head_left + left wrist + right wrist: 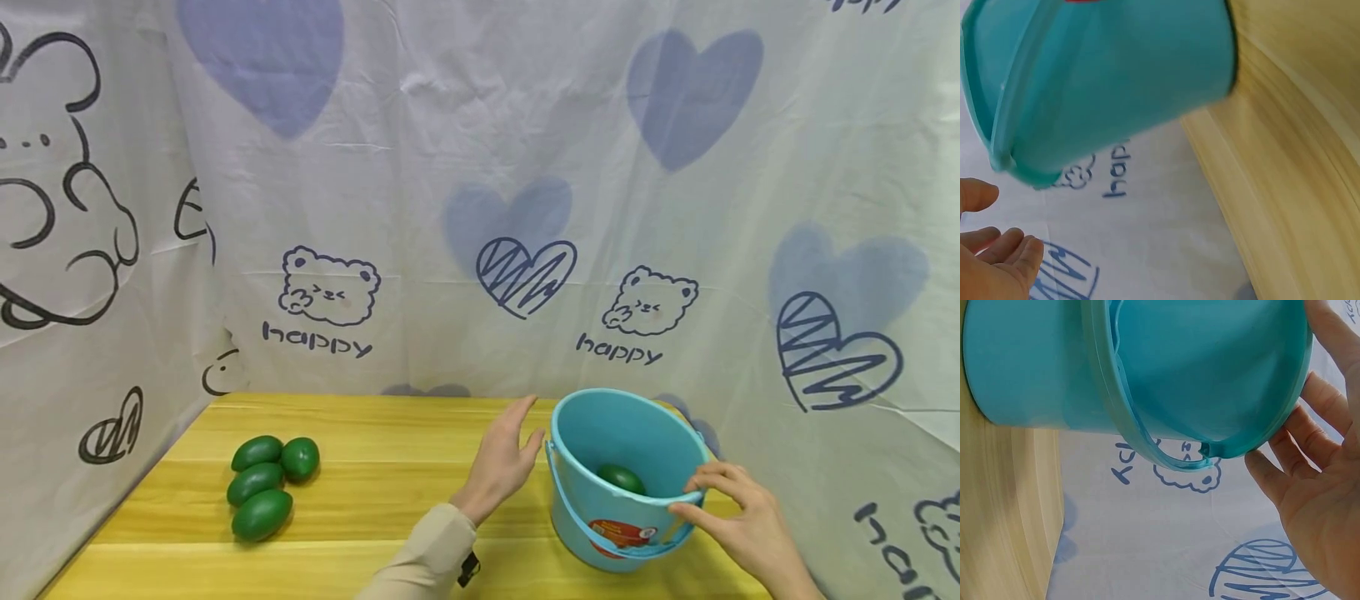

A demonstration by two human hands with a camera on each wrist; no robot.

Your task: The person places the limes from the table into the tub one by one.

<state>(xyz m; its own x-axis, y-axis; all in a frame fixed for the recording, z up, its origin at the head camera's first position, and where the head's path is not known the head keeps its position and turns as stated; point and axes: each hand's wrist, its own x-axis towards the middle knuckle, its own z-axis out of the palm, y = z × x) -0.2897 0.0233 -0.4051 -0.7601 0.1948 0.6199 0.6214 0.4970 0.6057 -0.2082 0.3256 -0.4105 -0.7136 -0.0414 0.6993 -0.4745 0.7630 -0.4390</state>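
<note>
A light blue bucket (630, 525) stands on the wooden table, its handle hanging down at the front over a red label. One dark green, egg-shaped thing (621, 478) lies inside it. My right hand (750, 521) holds the bucket's right rim between thumb and fingers; in the right wrist view the fingertips (1263, 472) meet the rim. Just left of the bucket, my left hand (498, 462) has its fingers extended and thumb apart, holding nothing. The left wrist view shows that hand (997, 262) slightly away from the rim.
Several more green egg-shaped things (262, 514) lie clustered on the left part of the table (360, 500). A white curtain (450, 350) with hearts and bear drawings hangs behind the table and along both sides. A dark strap end hangs by the left sleeve (431, 554).
</note>
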